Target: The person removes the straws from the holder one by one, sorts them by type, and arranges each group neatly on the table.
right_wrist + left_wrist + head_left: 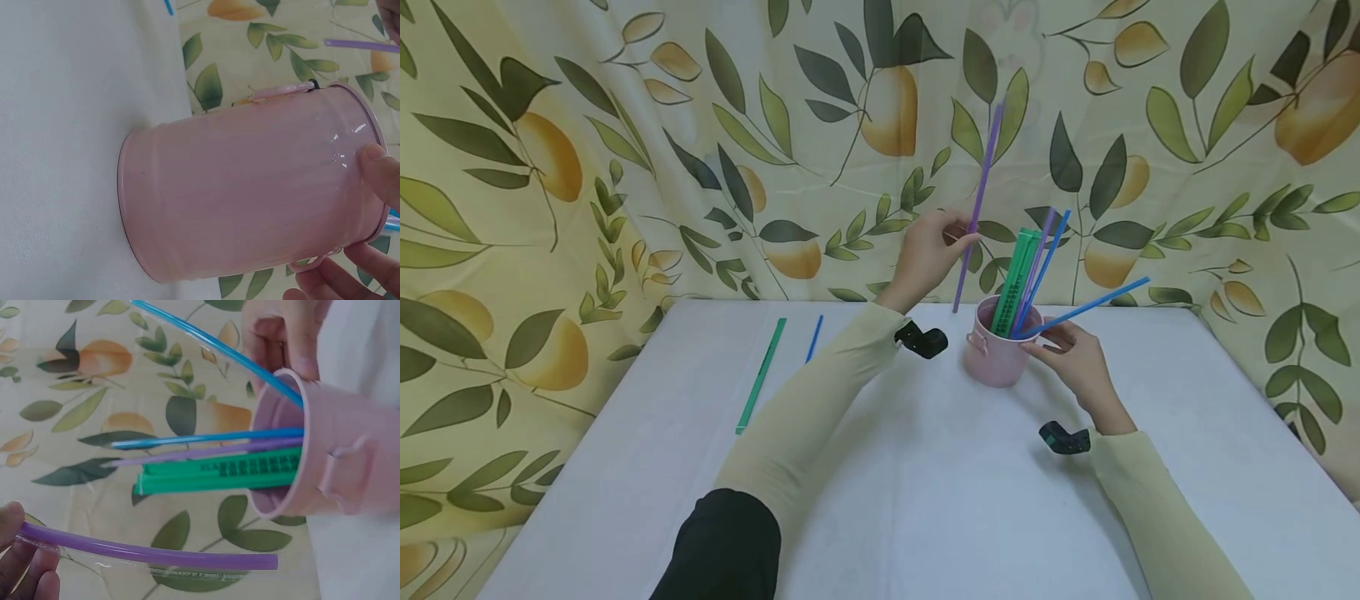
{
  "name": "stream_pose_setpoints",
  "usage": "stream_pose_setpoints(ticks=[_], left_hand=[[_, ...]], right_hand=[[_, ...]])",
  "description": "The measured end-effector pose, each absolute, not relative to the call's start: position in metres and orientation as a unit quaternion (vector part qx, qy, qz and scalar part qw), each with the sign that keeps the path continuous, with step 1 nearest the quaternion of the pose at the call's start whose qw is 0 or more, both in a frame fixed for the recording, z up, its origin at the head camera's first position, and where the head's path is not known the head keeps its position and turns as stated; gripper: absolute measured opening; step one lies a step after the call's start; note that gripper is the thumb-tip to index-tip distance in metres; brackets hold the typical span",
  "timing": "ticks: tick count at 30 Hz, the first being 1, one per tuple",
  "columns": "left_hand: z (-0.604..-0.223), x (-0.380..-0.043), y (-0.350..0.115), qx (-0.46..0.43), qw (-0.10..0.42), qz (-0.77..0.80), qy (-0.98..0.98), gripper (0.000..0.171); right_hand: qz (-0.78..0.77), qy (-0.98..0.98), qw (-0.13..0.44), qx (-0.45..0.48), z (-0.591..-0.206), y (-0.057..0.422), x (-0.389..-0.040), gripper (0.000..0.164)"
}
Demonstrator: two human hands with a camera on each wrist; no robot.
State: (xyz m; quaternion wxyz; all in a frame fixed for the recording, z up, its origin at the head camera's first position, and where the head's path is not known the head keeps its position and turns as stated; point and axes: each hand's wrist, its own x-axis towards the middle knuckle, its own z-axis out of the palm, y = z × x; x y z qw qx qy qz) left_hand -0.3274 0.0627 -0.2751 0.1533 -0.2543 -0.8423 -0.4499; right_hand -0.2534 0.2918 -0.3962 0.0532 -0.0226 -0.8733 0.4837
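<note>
My left hand (927, 257) pinches a long purple straw (984, 175) in a clear wrapper, holding it nearly upright beside a small pink bucket (996, 362). In the left wrist view the straw's lower end (250, 560) points toward the bucket side, apart from the rim. With thumb and fingers, my right hand (1081, 365) grips the bucket at its rim and side handle. Inside the bucket stand green straws (1015, 279) with dark print, a purple straw (1043, 242) and a blue straw (1054, 250). Another blue straw (1097, 303) leans far out to the right.
On the white table (880, 517), a green straw (762, 375) lies to the left with a blue straw (814, 337) beside it, partly hidden by my left sleeve. A leaf-and-fruit patterned curtain (670, 167) hangs behind the table's back edge.
</note>
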Motion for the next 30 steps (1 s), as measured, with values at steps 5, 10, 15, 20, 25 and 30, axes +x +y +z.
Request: stream_pose_setpoints(ticks=[5,10,15,20,25,30], left_hand=[[-0.292,-0.331,0.049,-0.234,0.156,-0.444,-0.851,0.017],[-0.308,-0.334,0.038,-0.220,0.148,-0.441,-0.858,0.017],[-0.323,-0.334,0.026,-0.204,0.133,-0.438,-0.865,0.018],[-0.339,-0.334,0.011,-0.197,0.126,-0.456,-0.859,0.017],[-0.352,-0.334,-0.005,-0.180,0.108,-0.470,-0.858,0.017],[-0.361,-0.334,-0.021,-0.153,0.092,-0.467,-0.866,0.016]], right_hand=[[0.485,-0.872,0.057,-0.019,-0.398,0.293,-0.254,0.069],[0.484,-0.873,0.057,-0.019,-0.397,0.293,-0.253,0.069],[0.485,-0.873,0.055,-0.022,-0.397,0.293,-0.253,0.070],[0.485,-0.873,0.054,-0.023,-0.397,0.292,-0.254,0.070],[0.484,-0.873,0.054,-0.022,-0.397,0.293,-0.254,0.070],[0.483,-0.874,0.053,-0.024,-0.397,0.293,-0.254,0.071]])
